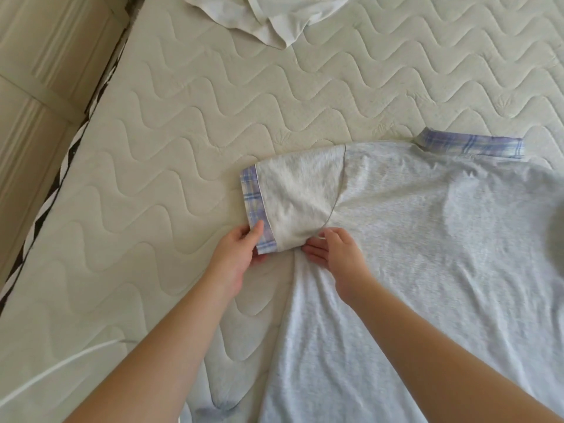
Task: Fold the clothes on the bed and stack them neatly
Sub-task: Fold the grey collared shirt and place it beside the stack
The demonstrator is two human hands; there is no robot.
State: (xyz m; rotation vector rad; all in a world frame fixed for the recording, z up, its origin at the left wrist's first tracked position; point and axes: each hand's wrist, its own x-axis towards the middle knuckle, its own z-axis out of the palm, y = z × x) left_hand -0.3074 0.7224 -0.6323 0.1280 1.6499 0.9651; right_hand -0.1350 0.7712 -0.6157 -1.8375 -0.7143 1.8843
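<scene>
A light grey shirt (427, 239) with a plaid collar (476, 146) lies spread flat on the near right part of the bed (152, 148), running off the frame at the right and bottom. Its left sleeve (299, 193), trimmed with a plaid cuff (254, 209), sticks out sideways onto the quilted surface. The left hand (241, 254) pinches the lower corner of that cuff, thumb on top and fingers curled beneath the cloth. The right hand (335, 257) rests at the armpit seam just beside it, fingers bent down onto the fabric where small wrinkles gather; whether it presses or nips the cloth I cannot tell. The step in hand looks like squaring up the sleeve, an early stage of folding this shirt. The next move likely calls for swinging the sleeve inward over the body while the seam is held as a hinge, keeping the cuff edge straight. A crumpled white garment (274, 16) waits unfolded at the far edge of the bed, well apart. A beige wall panel (45, 71) runs along the bed's left side.
</scene>
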